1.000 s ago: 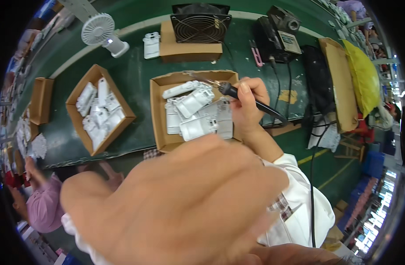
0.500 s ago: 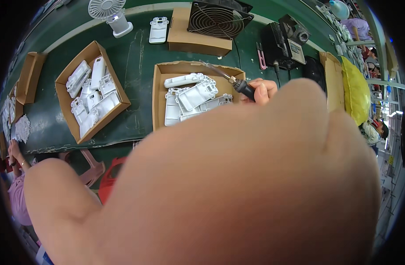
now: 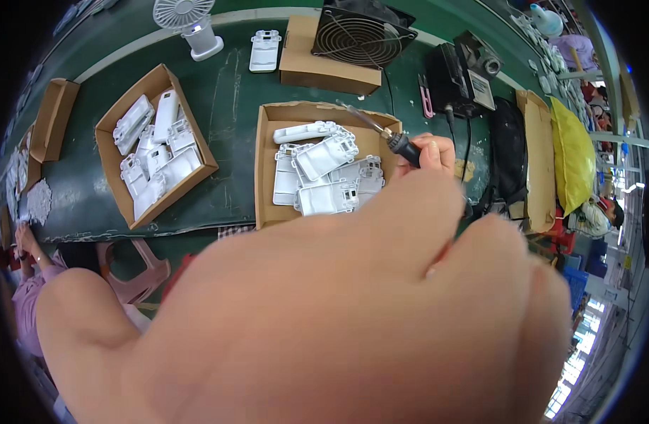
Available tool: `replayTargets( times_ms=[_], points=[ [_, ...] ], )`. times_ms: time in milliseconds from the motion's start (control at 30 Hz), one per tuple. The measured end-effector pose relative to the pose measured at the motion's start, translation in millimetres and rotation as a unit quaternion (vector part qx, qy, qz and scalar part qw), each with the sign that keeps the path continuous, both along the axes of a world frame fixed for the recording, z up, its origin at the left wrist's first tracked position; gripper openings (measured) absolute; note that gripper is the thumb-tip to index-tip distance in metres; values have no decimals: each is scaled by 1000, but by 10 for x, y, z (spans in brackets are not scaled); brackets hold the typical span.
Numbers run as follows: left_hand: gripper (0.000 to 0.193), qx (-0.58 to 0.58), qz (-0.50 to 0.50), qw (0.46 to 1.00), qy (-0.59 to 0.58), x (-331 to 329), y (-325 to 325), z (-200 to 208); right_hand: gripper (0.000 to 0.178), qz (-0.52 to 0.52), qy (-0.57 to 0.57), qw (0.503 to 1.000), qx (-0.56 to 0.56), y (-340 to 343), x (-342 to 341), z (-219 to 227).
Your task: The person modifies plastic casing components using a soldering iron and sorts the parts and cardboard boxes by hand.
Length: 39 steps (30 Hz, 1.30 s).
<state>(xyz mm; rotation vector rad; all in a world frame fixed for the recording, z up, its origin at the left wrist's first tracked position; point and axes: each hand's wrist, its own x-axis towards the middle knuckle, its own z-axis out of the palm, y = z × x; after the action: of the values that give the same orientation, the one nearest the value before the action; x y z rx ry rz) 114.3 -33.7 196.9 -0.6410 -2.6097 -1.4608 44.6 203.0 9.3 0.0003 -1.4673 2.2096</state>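
Note:
A very large, blurred hand, my left hand point(image 3: 324, 304), fills the lower middle close to the camera. Its fingers are too near and smeared to read. Beyond it, my right hand point(image 3: 435, 152) grips the black handle of a soldering iron point(image 3: 404, 146). The iron's thin metal tip points up and left over the right part of a cardboard box point(image 3: 264, 191). White plastic housings point(image 3: 324, 155) lie piled in that box. My left hand hides the right forearm and part of the box's near side.
A second cardboard box point(image 3: 119, 194) of white housings stands left. A white fan point(image 3: 201, 39), one housing point(image 3: 265, 51) and a black cooling fan point(image 3: 363, 39) on a carton stand behind. At right are a black power unit point(image 3: 452, 78), pink tweezers point(image 3: 426, 99) and a yellow bag point(image 3: 573, 155).
My left hand has moved lower, uncovering more of the box and the table at right. The view has shifted slightly. My right hand still holds the soldering iron.

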Motion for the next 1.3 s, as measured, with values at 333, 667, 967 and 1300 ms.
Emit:
replayTargets(
  times_ms=[333,667,967,1300],
  points=[
    [27,-51,91,994,8,173,4,89,15,-8,-13,1000,0,6,23,-45],
    [24,-61,-42,997,14,-15,-324,331,14,10,34,999,-8,41,-23,12],
    [40,-365,0,927,-84,-706,-1707,-984,12,5,19,1000,2,95,3,-65],
    [35,-304,3,902,-306,-870,-1856,-1430,12,6,1,1000,19,83,-14,-79]
  ],
)
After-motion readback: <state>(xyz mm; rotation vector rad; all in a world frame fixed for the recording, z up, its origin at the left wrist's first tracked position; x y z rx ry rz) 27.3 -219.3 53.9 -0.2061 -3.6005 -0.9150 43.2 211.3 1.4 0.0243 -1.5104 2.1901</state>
